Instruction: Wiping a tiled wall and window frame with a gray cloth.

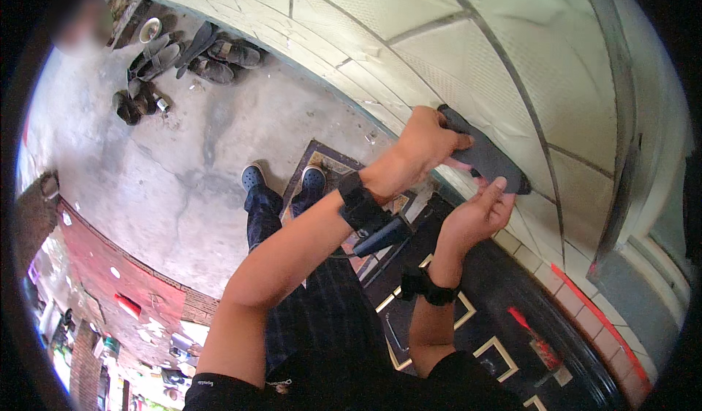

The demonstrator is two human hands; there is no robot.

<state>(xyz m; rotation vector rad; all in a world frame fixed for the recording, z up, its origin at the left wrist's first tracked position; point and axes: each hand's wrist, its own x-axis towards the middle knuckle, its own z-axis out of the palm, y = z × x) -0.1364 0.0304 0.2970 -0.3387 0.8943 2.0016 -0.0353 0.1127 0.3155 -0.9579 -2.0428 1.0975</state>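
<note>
A flat dark-grey object (485, 150), its exact kind unclear, is held up in front of the pale tiled wall. My left hand (433, 139) grips its upper left end, thumb on the near face. At the lower right end, my right hand (480, 216) pinches its edge between thumb and fingers. The fingers behind the object are partly hidden. Black straps circle both wrists, and a dark device (384, 235) is attached beside the left one.
Several shoes and sandals (211, 62) lie on the concrete floor (164, 153) at the upper left. A patterned mat (323, 156) lies under one foot. A dark panelled door (466, 323) stands at the lower right, with red strips nearby. Scattered items lie outside at the lower left.
</note>
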